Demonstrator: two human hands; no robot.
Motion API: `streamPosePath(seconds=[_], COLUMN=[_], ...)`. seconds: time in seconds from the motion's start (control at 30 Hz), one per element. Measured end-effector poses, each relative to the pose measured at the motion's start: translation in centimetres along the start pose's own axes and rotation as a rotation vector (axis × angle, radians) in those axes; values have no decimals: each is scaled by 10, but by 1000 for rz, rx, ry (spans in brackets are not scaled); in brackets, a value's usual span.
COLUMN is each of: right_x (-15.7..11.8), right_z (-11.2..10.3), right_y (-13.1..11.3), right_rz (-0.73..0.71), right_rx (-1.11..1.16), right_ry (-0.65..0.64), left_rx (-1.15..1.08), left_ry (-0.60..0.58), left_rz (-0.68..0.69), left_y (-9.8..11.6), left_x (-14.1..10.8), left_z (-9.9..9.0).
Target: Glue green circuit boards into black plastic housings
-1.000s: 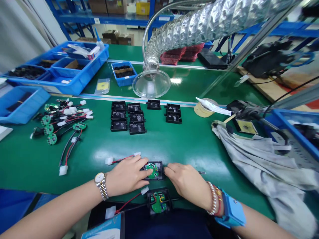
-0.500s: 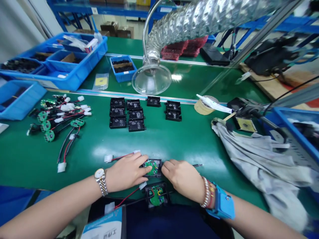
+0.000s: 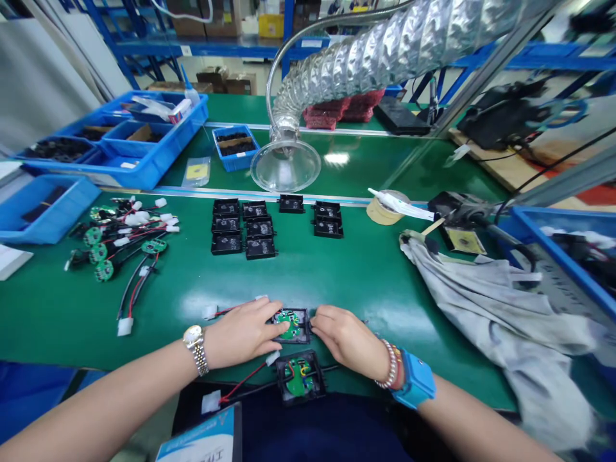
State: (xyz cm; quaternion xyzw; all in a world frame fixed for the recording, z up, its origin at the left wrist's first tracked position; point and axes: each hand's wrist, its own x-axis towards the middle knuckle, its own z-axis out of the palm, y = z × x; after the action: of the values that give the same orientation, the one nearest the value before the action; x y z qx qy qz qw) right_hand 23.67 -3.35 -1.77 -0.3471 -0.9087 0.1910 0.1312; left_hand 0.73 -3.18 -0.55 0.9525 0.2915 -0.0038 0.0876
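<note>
At the bottom centre of the frame, a second case (image 3: 315,393) fitted with a green board (image 3: 298,380) is located at the near edge of the counter (image 3: 366,276). Just beyond it, the working case (image 3: 302,335) is positioned between the two hands, its longer side appearing to run left to right. Its left end is overlapped by the left hand (image 3: 240,337), by which it is held: the thumb is laid on the circuit board (image 3: 287,322) inside, and the fingers are spread narrowly at the far left corner. The right hand (image 3: 344,341) is placed at the right end, fingertips drawn together; whether anything is pinched there cannot be told. The left hand is therefore the nearer to the board. Farther off, empty black cases (image 3: 260,248) are arranged in groups mid-frame, wired boards (image 3: 103,271) are heaped at left, and an extraction hood (image 3: 285,168) is suspended at upper centre.
</note>
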Motion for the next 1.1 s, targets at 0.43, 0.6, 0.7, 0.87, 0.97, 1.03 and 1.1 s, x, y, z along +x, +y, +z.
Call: streamPosePath(seconds=[0.43,0.6,0.7,0.87,0.97,1.03,1.1], right_x=[7,7,6,6,7,7,8], right_z=[-5,-1,1,7,10,10,11], right_y=[-25,-19,-15,-13,-13,-13,-13], right_rz=[-28,-132,-188,-197,-195,-192,-187], right_rx=[-241,-187,-136,-121,-106,-101,-95], right_ry=[-43,2,28,33,23,20,24], left_rx=[-54,-109,-183,-176,-73,-36,-17], left_ry=[6,18,35,56,31,6,-13], left_rz=[28,35,-5,-148,-255,-283,-280], left_y=[-6,-6,-8,-11,-12,-12,-13], left_x=[1,1,-4,-12,-15,-15,-15], left_z=[-2,-7,-13,-25,-26,-25,-23])
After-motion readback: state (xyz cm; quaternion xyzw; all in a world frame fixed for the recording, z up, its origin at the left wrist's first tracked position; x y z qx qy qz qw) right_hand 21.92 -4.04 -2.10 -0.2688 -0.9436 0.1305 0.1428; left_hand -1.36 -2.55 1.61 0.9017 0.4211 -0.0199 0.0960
